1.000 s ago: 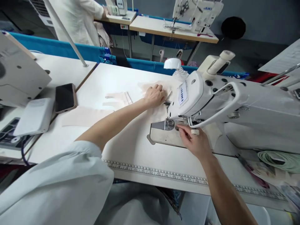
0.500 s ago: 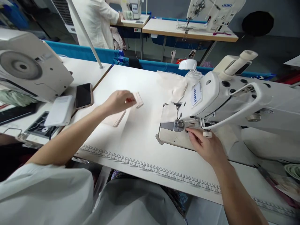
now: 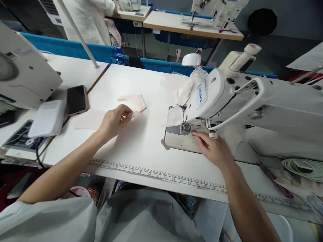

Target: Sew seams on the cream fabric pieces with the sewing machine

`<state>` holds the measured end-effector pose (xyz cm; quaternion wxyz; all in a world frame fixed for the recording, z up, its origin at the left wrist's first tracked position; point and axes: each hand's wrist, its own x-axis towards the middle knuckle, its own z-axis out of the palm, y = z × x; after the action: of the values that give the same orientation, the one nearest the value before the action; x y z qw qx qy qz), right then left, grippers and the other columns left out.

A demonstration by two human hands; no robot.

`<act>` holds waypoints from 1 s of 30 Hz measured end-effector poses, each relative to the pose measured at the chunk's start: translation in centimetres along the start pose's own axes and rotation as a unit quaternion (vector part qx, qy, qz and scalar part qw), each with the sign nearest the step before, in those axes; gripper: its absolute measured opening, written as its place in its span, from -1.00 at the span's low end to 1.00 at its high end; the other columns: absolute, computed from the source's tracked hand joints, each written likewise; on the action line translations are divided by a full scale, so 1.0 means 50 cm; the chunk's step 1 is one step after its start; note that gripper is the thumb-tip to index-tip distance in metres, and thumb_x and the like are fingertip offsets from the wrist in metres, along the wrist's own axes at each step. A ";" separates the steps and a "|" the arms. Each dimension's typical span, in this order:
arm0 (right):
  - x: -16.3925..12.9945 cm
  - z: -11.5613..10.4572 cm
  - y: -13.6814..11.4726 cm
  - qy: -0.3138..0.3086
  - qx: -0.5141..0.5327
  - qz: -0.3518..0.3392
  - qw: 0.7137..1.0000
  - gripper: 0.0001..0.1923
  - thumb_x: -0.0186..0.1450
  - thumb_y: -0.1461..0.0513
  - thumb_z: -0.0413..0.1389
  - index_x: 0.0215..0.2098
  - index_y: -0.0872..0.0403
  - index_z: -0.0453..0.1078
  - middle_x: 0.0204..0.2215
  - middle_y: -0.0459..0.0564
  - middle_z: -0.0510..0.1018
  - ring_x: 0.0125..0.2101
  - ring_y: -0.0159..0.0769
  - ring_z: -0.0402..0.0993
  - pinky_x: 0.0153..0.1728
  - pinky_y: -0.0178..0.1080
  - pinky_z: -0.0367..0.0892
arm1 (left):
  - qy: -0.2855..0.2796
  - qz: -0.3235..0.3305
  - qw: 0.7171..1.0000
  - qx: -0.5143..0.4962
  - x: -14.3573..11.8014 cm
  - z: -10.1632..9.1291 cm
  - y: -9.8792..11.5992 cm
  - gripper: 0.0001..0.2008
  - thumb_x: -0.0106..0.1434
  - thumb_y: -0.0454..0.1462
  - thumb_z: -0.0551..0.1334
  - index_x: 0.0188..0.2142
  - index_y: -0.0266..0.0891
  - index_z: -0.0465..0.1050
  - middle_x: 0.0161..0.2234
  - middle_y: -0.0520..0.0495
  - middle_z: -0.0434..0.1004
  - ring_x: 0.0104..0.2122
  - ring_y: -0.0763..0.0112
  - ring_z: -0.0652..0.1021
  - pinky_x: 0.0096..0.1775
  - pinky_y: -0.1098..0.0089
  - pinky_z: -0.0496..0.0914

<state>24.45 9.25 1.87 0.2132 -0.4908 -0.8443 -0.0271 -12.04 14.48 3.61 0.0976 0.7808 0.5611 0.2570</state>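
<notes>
My left hand (image 3: 116, 120) is over the white table, with thumb and fingertips pinched on the edge of a pale pink fabric piece (image 3: 135, 101). A second pale fabric piece (image 3: 88, 119) lies flat to the left of that hand, partly covered by it. My right hand (image 3: 213, 148) rests at the front of the sewing machine (image 3: 219, 90), fingertips together beside the presser foot (image 3: 186, 128); what they hold, if anything, is hidden. Another pale fabric piece (image 3: 175, 116) lies on the machine bed just behind the foot, and more pale fabric (image 3: 178, 87) lies crumpled beyond it.
A phone (image 3: 77, 100) and a white box-shaped device (image 3: 47, 118) lie at the left, near another machine (image 3: 27, 67). A printed ruler (image 3: 156, 176) runs along the table's front edge. Coiled green strips (image 3: 302, 169) lie at right. A person in white (image 3: 83, 22) works beyond the blue cloth trough.
My left hand has come down and toward me, and more of the pale pink fabric beyond it shows. My right hand keeps its place by the presser foot. The view has shifted slightly.
</notes>
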 end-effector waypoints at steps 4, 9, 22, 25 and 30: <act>-0.001 -0.002 -0.001 -0.011 0.005 0.011 1.000 -0.69 0.41 0.21 -0.08 -0.17 0.08 0.51 -0.56 -0.07 0.58 -0.59 -0.32 0.45 -0.48 -0.26 0.20 | 0.000 0.056 0.998 -0.005 -0.028 0.007 0.036 -0.86 0.32 -0.26 0.07 -0.16 -0.23 0.32 -0.34 -0.11 0.63 -0.38 0.32 0.62 -0.40 0.33 0.51; -0.006 -0.005 0.002 -0.019 0.022 0.010 1.000 -0.71 0.40 0.22 -0.06 -0.14 0.11 0.50 -0.55 -0.06 0.59 -0.52 -0.27 0.49 -0.44 -0.25 0.22 | -0.022 0.232 0.972 0.017 -0.099 0.058 0.128 -0.78 0.35 -0.39 0.05 -0.09 -0.29 0.41 -0.21 -0.11 0.65 -0.22 0.33 0.64 -0.18 0.28 0.57; -0.009 -0.003 -0.078 -0.044 0.004 -0.095 0.995 -0.70 0.44 0.22 -0.07 0.01 0.12 0.42 -0.31 0.01 0.51 -0.32 -0.30 0.43 -0.23 -0.19 0.24 | -0.109 0.322 0.940 0.034 -0.133 0.130 0.244 -0.68 0.42 -0.23 0.03 0.06 -0.35 0.35 0.11 -0.23 0.45 0.13 0.14 0.44 0.13 0.07 0.36; -0.011 0.007 -0.078 -0.074 -0.064 -0.095 0.991 -0.66 0.44 0.20 -0.07 0.08 0.14 0.39 -0.32 0.02 0.47 -0.32 -0.28 0.40 -0.24 -0.18 0.20 | -0.121 0.317 0.940 0.027 -0.124 0.131 0.243 -0.66 0.42 -0.22 0.01 0.09 -0.36 0.32 0.13 -0.26 0.42 0.15 0.13 0.41 0.17 0.05 0.32; -0.010 0.019 -0.070 -0.062 -0.114 -0.077 0.989 -0.66 0.43 0.24 -0.07 0.09 0.14 0.38 -0.34 0.02 0.45 -0.34 -0.27 0.37 -0.25 -0.18 0.17 | -0.101 0.286 0.953 -0.010 -0.135 0.100 0.210 -0.65 0.41 -0.26 0.04 0.14 -0.33 0.26 0.14 -0.25 0.40 0.17 0.17 0.39 0.17 0.05 0.32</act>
<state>21.38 7.28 1.42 0.1001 -0.4460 -0.8828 -0.1086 -2.44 5.22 2.01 0.0844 0.9292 0.2992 0.1999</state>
